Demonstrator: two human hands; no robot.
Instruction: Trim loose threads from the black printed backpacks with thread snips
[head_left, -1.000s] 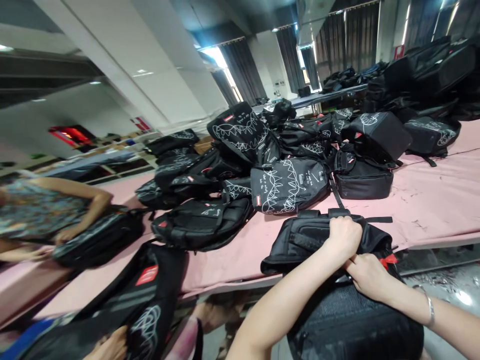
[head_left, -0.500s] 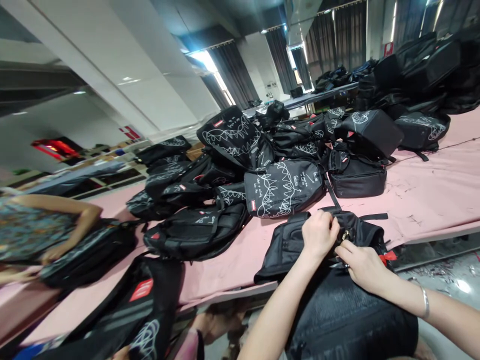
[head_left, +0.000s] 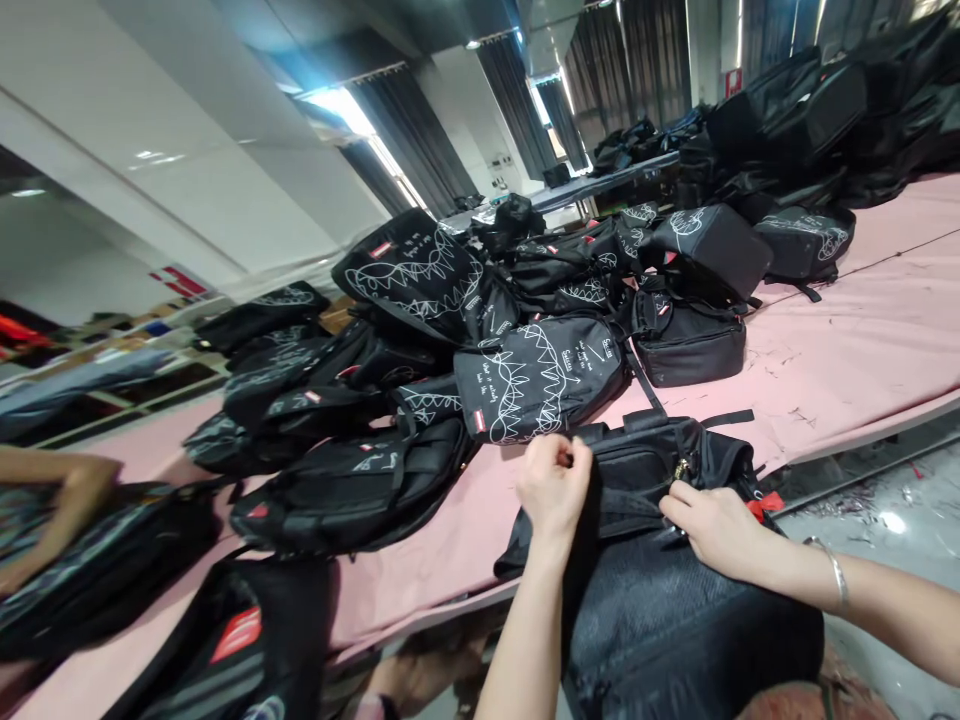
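Black backpack sits pinched between right fingers while left fingers curl fistlike, their hold hidden.

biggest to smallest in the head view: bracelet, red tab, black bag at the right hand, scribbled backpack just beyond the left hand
1. black bag, helped by being nearer the camera
2. scribbled backpack
3. bracelet and red tab: too alike to rank

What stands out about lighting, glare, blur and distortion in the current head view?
Head view: window gap blown out, with bluish glare; bright reflection on the floor; pillar steeply slanted; co-worker's arm smeared at the left edge; left hand and right hand fairly clear; black backpack too dark for fine detail.
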